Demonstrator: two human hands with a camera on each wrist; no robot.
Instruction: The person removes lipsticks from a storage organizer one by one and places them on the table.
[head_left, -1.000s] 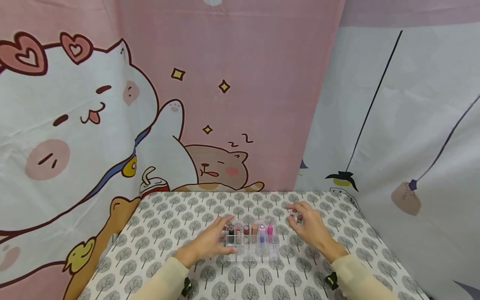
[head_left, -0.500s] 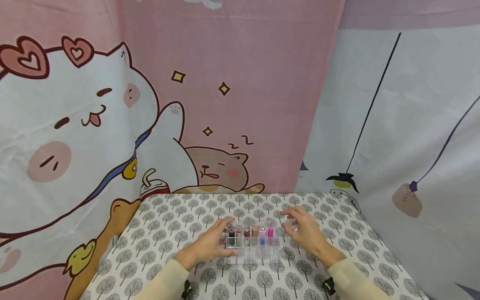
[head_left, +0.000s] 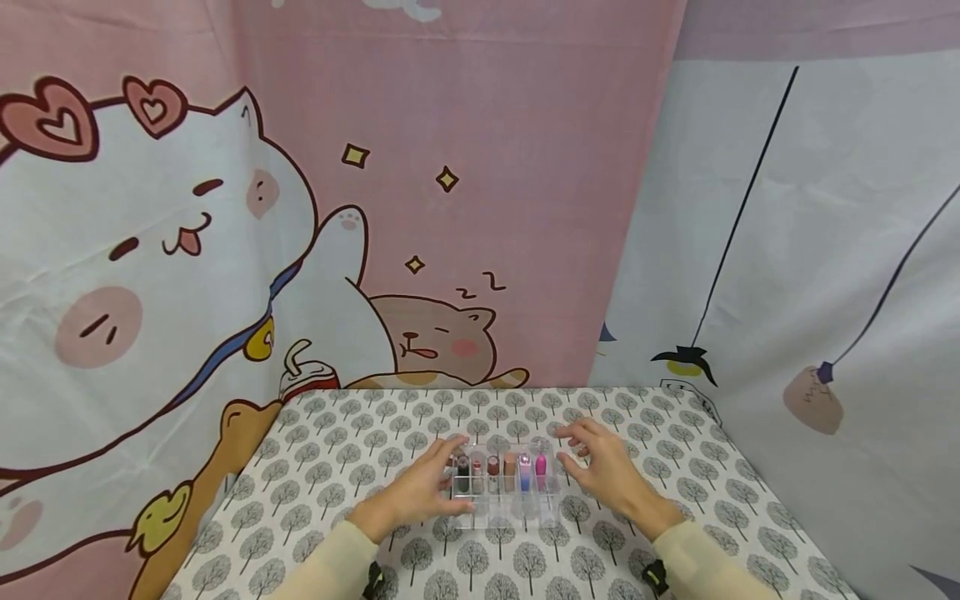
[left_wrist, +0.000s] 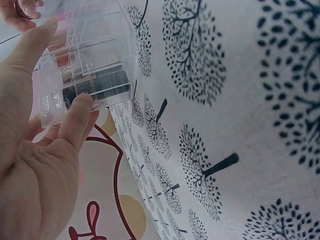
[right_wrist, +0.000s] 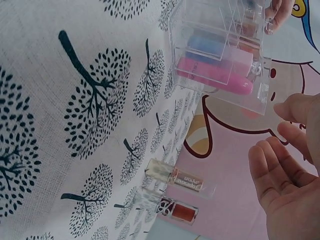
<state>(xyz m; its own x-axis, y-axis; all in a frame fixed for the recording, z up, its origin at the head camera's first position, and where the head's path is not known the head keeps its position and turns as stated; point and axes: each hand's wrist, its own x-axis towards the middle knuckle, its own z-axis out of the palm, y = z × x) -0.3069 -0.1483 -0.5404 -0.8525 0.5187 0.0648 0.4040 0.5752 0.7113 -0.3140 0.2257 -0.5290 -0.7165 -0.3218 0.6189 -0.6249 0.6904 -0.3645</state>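
Observation:
A clear plastic makeup organizer (head_left: 502, 522) stands on the table, a row of lipsticks and lip gloss tubes upright in its back compartments. At its left end, my left hand (head_left: 416, 490) holds it between thumb and fingers, beside a dark tube (left_wrist: 95, 86). My right hand (head_left: 609, 468) hovers off the right end, its fingers loosely bent with nothing between them. Nearest to it in the organizer are a bright pink tube (right_wrist: 215, 75) and a blue-and-lilac tube (right_wrist: 220, 50). The front compartments hold no tubes that I can see.
In the right wrist view, a lip gloss tube (right_wrist: 182, 181) and another with a red part (right_wrist: 180, 210) stand on the tree-print tablecloth (head_left: 472, 567), past the organizer's right side. A cartoon-print curtain (head_left: 510, 208) hangs behind the table.
My right hand has moved left and slightly down toward the organizer's right end. The left hand stays at the left end, and the tubes keep their places.

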